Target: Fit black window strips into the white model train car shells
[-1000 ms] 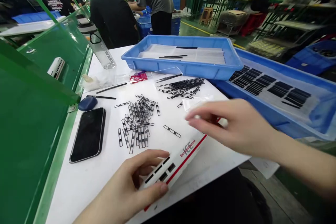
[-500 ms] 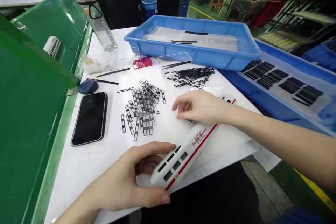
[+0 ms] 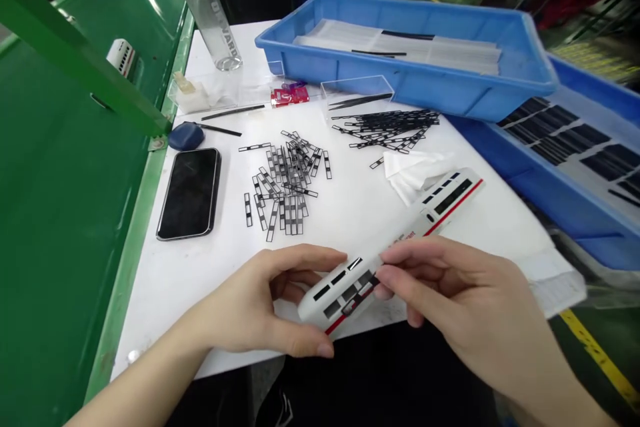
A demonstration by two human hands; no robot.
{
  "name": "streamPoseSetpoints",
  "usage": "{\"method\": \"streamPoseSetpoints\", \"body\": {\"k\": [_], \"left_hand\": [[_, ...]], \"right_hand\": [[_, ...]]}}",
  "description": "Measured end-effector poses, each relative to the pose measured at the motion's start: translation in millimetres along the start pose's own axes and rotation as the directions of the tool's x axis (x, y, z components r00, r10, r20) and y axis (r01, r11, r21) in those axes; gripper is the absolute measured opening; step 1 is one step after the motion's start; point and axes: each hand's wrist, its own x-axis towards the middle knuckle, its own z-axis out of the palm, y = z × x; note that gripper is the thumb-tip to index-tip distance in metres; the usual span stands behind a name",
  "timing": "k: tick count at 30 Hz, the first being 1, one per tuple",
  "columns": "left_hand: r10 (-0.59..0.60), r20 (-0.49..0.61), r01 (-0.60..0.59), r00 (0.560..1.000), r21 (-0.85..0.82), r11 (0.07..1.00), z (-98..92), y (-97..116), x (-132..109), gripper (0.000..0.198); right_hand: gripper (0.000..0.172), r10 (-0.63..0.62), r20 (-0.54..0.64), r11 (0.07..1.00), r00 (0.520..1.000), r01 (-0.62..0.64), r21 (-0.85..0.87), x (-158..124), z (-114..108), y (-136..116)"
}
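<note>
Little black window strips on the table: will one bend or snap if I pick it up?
The clear strips with black bars look very thin, so each is probably light and may flex a little, but could crack if bent hard. Lying flat, they likely won't roll. In the heap they overlap, so they may catch on each other.

The left hand (image 3: 255, 300) curls into a loose C, its thumb (image 3: 305, 345) low and its fingers (image 3: 305, 259) arched above, with the left forearm (image 3: 140, 377) running back toward the lower left corner. The right hand (image 3: 453, 287) comes in from the lower right, its fingers (image 3: 407, 260) bunched and pointing left, the tips just beside the left fingertips. The right wrist (image 3: 530, 360) angles downward, and both palms face inward.
</note>
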Motion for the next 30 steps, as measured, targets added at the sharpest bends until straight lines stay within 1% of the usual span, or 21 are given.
{"method": "streamPoseSetpoints", "body": {"k": [2,4,7,10,15,20,23,25,27,29,30], "left_hand": [[-0.001,-0.001,0.001,1.000,-0.006,1.000,1.9,-1,0,0.078],[-0.002,-0.005,0.002,1.000,0.004,1.000,3.1,-1,0,0.078],[0.012,-0.009,-0.011,1.000,0.028,1.000,3.7,-1,1,0.078],[0.023,-0.001,-0.023,1.000,0.044,0.999,3.4,0,1,0.079],[0.031,-0.008,-0.030,0.999,0.076,0.997,4.1,3,1,0.072],[-0.012,-0.023,0.013,1.000,0.060,0.998,6.9,5,0,0.064],[0.018,-0.024,-0.015,1.000,0.091,0.996,8.6,7,1,0.058],[0.027,-0.023,-0.024,0.999,0.108,0.994,11.2,8,1,0.044],[0.009,-0.055,0.000,0.998,0.149,0.989,16.1,10,2,0.030],[0.013,-0.133,0.019,0.991,0.241,0.970,23.1,11,2,0.024],[0.031,-0.177,0.023,0.984,0.298,0.954,27.1,12,2,0.026]], "right_hand": [[0.009,-0.006,-0.055,0.999,0.998,0.003,-0.051,-4,7,4],[0.007,-0.041,-0.103,0.994,0.994,0.030,-0.105,-7,11,5],[0.004,-0.089,-0.128,0.986,0.988,0.069,-0.149,-10,14,5],[0.006,-0.132,-0.158,0.980,0.979,0.104,-0.171,-13,16,3],[0.011,-0.236,-0.148,0.942,0.960,0.189,-0.278,-21,21,7],[0.002,-0.345,-0.167,0.872,0.924,0.250,-0.421,-24,25,16],[0.002,-0.396,-0.149,0.843,0.906,0.294,-0.451,-22,25,18],[0.005,-0.379,-0.126,0.854,0.917,0.294,-0.430,-19,24,16],[0.010,-0.322,-0.117,0.886,0.940,0.255,-0.387,-16,23,13],[0.013,-0.265,-0.103,0.912,0.959,0.214,-0.350,-14,21,10],[0.014,-0.244,-0.093,0.919,0.965,0.199,-0.341,-13,20,9]]}}
